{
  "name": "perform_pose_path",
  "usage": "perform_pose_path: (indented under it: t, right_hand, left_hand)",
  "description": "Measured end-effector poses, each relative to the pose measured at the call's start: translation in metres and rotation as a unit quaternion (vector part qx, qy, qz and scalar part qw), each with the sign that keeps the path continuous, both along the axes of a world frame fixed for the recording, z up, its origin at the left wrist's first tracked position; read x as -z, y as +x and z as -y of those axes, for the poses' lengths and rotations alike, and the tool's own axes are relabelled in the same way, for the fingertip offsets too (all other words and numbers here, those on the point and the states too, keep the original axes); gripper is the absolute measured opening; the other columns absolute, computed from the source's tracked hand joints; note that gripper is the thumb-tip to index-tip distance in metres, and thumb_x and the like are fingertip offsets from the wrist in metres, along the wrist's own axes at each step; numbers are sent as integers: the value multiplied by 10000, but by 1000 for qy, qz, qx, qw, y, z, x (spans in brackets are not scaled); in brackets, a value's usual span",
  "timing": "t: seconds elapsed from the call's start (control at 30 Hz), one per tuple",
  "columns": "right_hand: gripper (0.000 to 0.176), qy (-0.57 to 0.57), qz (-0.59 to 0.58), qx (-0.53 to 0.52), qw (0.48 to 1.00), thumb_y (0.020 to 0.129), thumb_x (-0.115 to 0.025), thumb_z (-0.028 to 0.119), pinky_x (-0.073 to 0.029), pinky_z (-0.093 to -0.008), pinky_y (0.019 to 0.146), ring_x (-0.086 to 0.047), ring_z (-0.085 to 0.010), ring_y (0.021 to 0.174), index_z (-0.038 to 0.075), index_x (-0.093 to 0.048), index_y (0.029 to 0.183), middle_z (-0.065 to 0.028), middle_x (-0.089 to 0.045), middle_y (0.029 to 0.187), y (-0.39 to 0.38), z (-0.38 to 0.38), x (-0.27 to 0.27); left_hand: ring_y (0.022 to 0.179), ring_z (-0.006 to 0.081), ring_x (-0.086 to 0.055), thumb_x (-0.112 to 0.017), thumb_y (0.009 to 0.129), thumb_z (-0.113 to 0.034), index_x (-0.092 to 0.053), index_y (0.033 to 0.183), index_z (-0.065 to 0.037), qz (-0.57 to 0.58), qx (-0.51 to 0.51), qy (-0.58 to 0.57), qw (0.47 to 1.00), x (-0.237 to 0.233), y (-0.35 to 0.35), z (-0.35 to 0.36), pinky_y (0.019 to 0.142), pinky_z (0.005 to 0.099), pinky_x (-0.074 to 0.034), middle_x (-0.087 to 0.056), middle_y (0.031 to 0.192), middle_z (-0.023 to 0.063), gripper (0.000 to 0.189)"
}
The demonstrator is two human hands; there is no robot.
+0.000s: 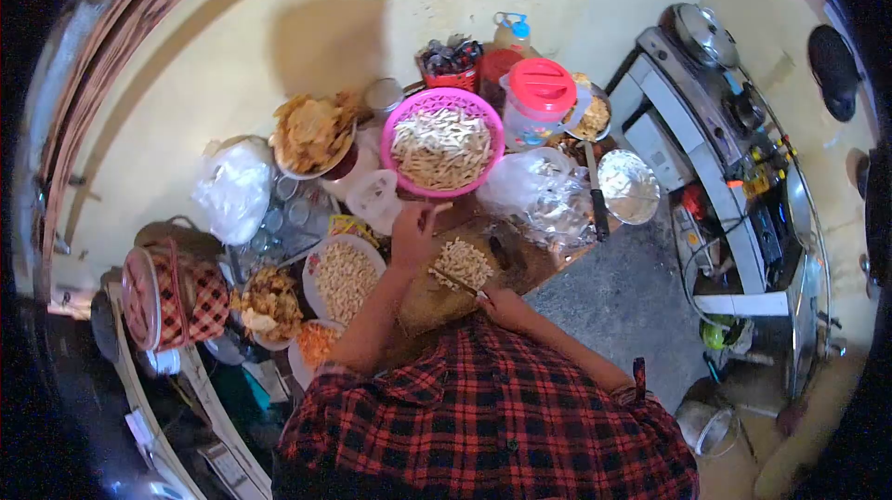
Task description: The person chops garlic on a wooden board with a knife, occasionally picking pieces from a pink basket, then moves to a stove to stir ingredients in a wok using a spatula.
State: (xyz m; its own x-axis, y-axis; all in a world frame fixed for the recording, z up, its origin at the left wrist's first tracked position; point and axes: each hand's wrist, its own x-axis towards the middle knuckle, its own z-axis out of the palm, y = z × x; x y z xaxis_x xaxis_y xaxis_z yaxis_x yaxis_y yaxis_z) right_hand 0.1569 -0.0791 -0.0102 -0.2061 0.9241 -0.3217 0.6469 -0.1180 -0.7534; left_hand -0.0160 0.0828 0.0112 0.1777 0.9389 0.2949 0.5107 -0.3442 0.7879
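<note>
My left hand (414,232) reaches to the near rim of a pink plastic basket (386,151) and pinches a pale strip (442,208) between its fingertips. Many similar pale strips (441,151) fill the basket. My right hand (505,309) is closed around the handle of a knife (452,279), whose blade lies along the near edge of a heap of small pale diced pieces (466,263). That heap rests on the brown tabletop (423,307) in front of me. Left of my forearm, a white plate (314,288) carries more diced pieces.
A pitcher with a red lid (541,96), clear plastic bags (530,179) and a foil-lined bowl (630,186) stand at the right. Beside the bowl lies a black-handled knife (597,203). Bowls of fried food (316,133) and glasses (297,212) crowd the left. A stove (692,82) stands farther right.
</note>
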Motion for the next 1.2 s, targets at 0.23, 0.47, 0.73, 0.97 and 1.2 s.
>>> perform_pose_path:
  t: [0.23, 0.47, 0.73, 0.97, 1.2]
  right_hand:
    - [326, 21, 54, -83, 995, 886, -416, 269, -421, -520, 629, -544, -450, 708, -47, -497, 885, -271, -561, 728, -27, 3, 37]
    - [297, 38, 96, -24, 994, 887, -412, 257, -421, -541, 593, -545, -455, 665, -35, -449, 927, -280, -558, 693, -34, 18, 23]
    - [294, 4, 135, -44, 990, 887, -414, 270, -419, -548, 620, -548, -464, 709, -20, -432, 931, -287, -564, 726, -42, 25, 13]
    - [285, 0, 122, -19, 992, 890, -410, 247, -419, -545, 642, -552, -460, 732, -35, -419, 932, -293, -564, 743, -49, 27, 33]
    - [292, 44, 143, -36, 988, 889, -413, 229, -435, -522, 559, -567, -436, 657, -53, -403, 963, -267, -572, 675, -53, 29, 33]
  left_hand:
    - [661, 260, -595, -635, 742, -112, -613, 795, 9, -35, -95, -88, 991, 43, -71, 108, 602, 345, -463, -598, 708, 143, 134]
    - [678, 310, -584, -641, 724, -127, -615, 804, -6, -62, -49, -44, 996, 69, -63, 150, 616, 359, -468, -595, 750, 151, 148]
    - [740, 327, -562, -594, 733, -106, -594, 828, -6, -107, -54, -34, 992, 77, -60, 157, 671, 395, -459, -570, 763, 148, 137]
    - [800, 334, -535, -603, 708, -67, -594, 784, 2, -82, -60, -52, 993, 69, -55, 160, 729, 403, -437, -558, 778, 150, 102]
    - [781, 323, -547, -601, 720, -83, -605, 790, 0, -115, -63, -41, 990, 73, -55, 158, 712, 396, -445, -560, 779, 157, 109]
